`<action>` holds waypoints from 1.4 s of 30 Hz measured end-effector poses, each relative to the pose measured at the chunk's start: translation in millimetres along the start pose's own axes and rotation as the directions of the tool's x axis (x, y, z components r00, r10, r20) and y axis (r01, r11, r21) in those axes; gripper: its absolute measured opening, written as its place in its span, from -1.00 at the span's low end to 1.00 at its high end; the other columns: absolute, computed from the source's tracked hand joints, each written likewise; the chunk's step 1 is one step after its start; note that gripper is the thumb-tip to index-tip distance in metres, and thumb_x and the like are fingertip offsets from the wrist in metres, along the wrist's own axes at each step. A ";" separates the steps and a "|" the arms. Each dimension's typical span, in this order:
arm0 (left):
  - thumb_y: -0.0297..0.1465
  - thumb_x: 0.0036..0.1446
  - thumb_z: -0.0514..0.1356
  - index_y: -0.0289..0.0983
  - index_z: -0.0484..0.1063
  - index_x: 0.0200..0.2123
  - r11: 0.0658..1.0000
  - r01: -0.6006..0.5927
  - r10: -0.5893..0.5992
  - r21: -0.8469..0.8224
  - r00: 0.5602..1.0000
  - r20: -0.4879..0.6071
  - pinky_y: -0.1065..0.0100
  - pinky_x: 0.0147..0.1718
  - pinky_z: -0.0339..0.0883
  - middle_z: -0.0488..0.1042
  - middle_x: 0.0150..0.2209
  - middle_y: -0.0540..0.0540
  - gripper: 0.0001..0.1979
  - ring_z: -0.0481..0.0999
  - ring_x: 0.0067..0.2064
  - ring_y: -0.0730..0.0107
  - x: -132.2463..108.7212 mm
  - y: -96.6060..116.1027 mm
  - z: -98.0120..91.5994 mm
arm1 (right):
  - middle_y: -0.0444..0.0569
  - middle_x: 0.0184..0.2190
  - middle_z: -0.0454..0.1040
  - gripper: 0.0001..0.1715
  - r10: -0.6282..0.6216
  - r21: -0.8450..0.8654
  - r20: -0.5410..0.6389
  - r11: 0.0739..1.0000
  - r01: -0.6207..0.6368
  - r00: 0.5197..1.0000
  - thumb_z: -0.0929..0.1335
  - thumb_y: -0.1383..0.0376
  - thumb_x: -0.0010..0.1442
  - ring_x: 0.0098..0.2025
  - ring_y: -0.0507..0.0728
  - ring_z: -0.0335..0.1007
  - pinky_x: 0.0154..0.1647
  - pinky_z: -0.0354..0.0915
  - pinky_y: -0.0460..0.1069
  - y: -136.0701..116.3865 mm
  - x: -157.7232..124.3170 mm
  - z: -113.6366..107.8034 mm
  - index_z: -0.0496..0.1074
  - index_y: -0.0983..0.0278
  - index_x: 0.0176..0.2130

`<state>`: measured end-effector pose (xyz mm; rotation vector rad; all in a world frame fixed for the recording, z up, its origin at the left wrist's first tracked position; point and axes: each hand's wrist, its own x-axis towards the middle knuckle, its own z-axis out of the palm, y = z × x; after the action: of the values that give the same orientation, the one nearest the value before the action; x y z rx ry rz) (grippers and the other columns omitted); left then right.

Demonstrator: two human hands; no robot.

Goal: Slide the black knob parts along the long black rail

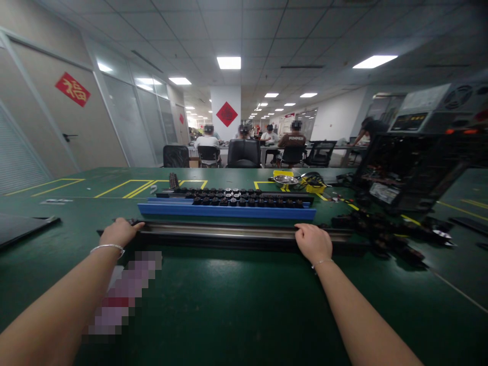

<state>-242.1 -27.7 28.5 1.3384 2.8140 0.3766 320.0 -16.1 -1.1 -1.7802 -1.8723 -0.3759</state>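
A long black rail with a metallic channel [217,232] lies crosswise on the green table. My left hand [121,233] grips its left end, thumb pointing right along the top. Toward the rail's right end, my right hand [313,243] has its fingers curled over the edge. Just behind the rail is a long blue rail [229,210], with a row of small black parts [251,202] along it. Another dark rail with black and silvery parts [232,193] is behind the blue one.
A metal bowl [285,180] and yellow trays [314,186] stand at the back. Loose black parts [381,231] are heaped at the right, near an open computer case [404,168]. A dark flat panel [23,229] lies at the left. People sit at far desks.
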 end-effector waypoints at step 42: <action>0.07 0.07 -0.05 -0.52 0.30 -0.05 0.998 -0.036 0.031 0.055 0.995 0.098 0.16 -0.16 0.25 0.45 -0.10 -0.52 -0.27 0.44 -0.03 -0.16 -9.2 3.5 -1.6 | -0.07 -0.16 0.54 -0.57 -0.001 0.005 -0.011 1.000 0.001 1.000 0.13 0.34 0.14 -0.07 0.09 0.39 -0.09 0.20 0.01 -0.1 0.2 1.6 0.54 0.25 -0.23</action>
<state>-233.7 -32.9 29.9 1.3761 2.7461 0.2273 319.6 -15.1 -2.2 -1.7705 -1.8644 -0.3800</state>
